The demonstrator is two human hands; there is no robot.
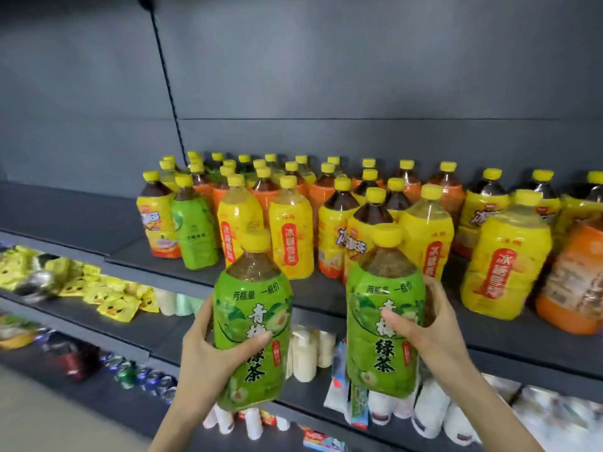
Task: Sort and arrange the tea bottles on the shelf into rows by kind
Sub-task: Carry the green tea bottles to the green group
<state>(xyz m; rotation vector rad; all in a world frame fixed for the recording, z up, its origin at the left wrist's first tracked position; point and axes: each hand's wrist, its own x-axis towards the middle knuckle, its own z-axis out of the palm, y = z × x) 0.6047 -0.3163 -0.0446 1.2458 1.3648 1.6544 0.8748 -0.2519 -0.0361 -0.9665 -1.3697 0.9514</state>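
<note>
Gripping one bottle apiece, both hands hold their loads in the air just in front of the dark grey metal shelf board (pixel 130 252), clear of it. The left hand (pixel 208 350) wraps the lower middle of a large green-labelled plastic tea bottle with a yellow screw cap (pixel 254 288), thumb across the front of the label and fingers curled behind. The right hand (pixel 427 324) clasps a second, matching green-labelled tea bottle (pixel 385 288) at its waist, thumb on the front. Both bottles stand nearly upright, the left one tilted slightly.

On the shelf behind them a third green-labelled bottle (pixel 194 236) stands near the left end, among mixed yellow-labelled bottles (pixel 290 239) and orange-labelled bottles (pixel 571 288) that stand close together, several deep.

These bottles look full to the shoulder, so I judge each one heavy for a single hand. The glossy wrap label is probably slippery, and the thin plastic wall will likely give under a hard squeeze. The safest hold seems to be around the mid-body where the shape narrows, with the palm well round it, or a hand under the base when lowering. Plastic should survive a knock, yet a tall, top-heavy bottle set down carelessly could topple its crowded neighbours.
</note>
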